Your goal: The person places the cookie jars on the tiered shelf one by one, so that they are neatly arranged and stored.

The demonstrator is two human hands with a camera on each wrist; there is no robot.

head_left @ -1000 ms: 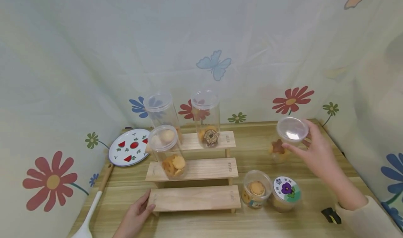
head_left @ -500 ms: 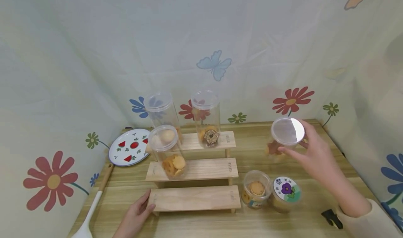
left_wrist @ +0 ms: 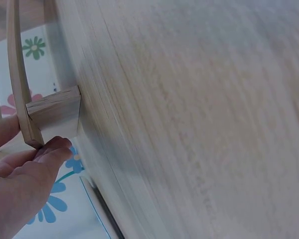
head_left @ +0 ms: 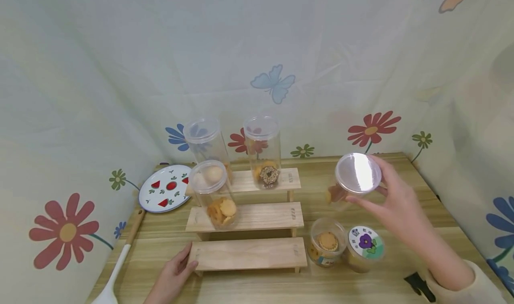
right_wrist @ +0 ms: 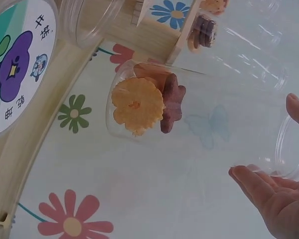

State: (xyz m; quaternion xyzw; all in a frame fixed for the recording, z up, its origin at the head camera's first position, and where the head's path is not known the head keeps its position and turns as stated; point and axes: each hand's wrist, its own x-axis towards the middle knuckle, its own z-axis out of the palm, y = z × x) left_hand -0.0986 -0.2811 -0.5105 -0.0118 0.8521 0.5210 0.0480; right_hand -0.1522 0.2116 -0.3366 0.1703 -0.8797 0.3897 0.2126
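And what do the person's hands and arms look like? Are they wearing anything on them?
The left hand and right hand are both bare, with no gloves or rings that I can see. The right arm has a plain cream sleeve that stops before the wrist. The left arm's sleeve, if any, is out of view.

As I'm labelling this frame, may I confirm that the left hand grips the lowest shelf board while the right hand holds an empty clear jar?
Not quite: the clear jar the right hand holds contains cookies, as the right wrist view shows; the rest stands.
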